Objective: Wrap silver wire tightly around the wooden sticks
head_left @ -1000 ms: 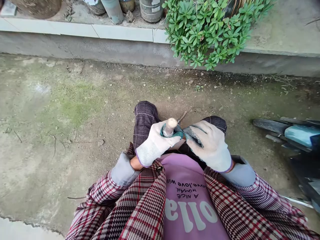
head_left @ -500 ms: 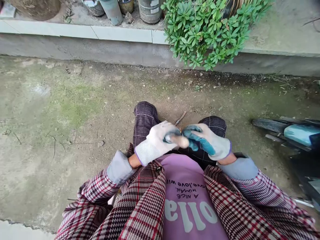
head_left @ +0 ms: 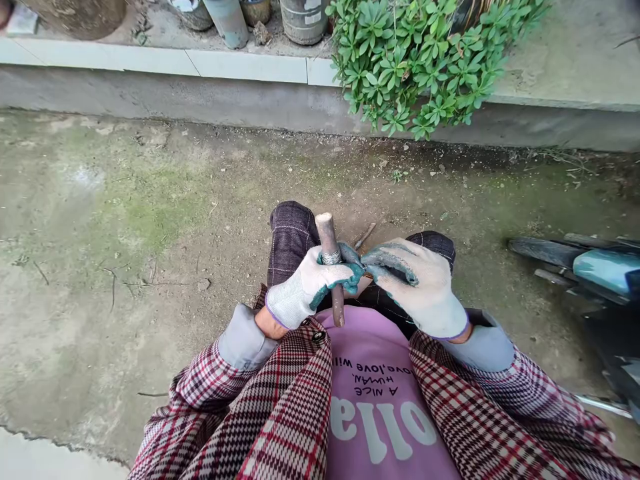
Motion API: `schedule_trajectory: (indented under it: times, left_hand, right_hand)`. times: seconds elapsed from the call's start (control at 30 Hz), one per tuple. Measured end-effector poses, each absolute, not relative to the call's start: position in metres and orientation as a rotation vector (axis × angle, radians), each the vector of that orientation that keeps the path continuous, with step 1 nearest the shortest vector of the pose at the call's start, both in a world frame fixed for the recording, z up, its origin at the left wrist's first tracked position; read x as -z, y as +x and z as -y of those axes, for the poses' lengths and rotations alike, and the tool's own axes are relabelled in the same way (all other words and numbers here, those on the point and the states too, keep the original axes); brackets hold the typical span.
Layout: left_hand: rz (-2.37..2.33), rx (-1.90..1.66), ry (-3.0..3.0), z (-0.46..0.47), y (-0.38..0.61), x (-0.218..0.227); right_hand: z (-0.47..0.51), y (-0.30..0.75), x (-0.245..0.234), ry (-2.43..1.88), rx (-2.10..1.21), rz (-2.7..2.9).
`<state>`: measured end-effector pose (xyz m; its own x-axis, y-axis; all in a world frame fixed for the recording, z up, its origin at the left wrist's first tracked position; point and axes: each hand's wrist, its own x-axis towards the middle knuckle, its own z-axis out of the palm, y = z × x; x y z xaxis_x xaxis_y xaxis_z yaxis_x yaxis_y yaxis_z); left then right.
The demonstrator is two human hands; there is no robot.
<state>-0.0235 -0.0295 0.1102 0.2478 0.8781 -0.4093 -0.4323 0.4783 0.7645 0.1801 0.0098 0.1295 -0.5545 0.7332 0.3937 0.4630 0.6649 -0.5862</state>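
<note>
Both my hands wear white work gloves with teal-coated palms and fingers. My left hand point(head_left: 305, 290) is closed around a short brown wooden stick point(head_left: 327, 237) with a metal wire band wound near its top; the stick stands nearly upright over my lap, its lower end poking out below the fist. My right hand point(head_left: 423, 287) is just to the right, its fingers curled and meeting the left fingertips beside the stick. What those fingers pinch, if anything, is hidden. A thin twig point(head_left: 364, 236) lies on the ground between my knees.
Dirt and mossy concrete ground point(head_left: 125, 220) spreads in front. A low concrete ledge point(head_left: 200, 63) at the back carries pots and a leafy green plant point(head_left: 415, 60). A parked scooter point(head_left: 595, 267) stands at the right edge.
The stick has swung from lying hidden between my hands to standing nearly upright in my left fist. My right hand turned back palm-down beside it.
</note>
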Motion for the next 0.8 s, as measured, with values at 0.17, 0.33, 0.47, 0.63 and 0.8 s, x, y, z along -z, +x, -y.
schedule_trajectory:
  times: [0.17,0.33,0.47,0.63,0.8]
  left_hand:
    - [-0.947,-0.926,0.634,0.027,-0.026,-0.111]
    - [-1.095,-0.927,0.802,0.023,-0.029,-0.122]
    - [-1.197,-0.876,0.942,0.021,-0.029,-0.129]
    - [-1.334,-0.891,1.077,0.021,-0.026,-0.130]
    - [-1.349,-0.907,1.145,0.024,-0.024,-0.134]
  right_hand:
    - [-0.013,0.183,-0.136,-0.891,-0.547,2.322]
    - [-0.015,0.186,-0.140,-0.850,-0.551,2.355]
    - [-0.015,0.188,-0.140,-0.843,-0.569,2.371]
    - [-0.016,0.191,-0.138,-0.855,-0.599,2.400]
    - [-0.021,0.192,-0.139,-0.886,-0.877,2.324]
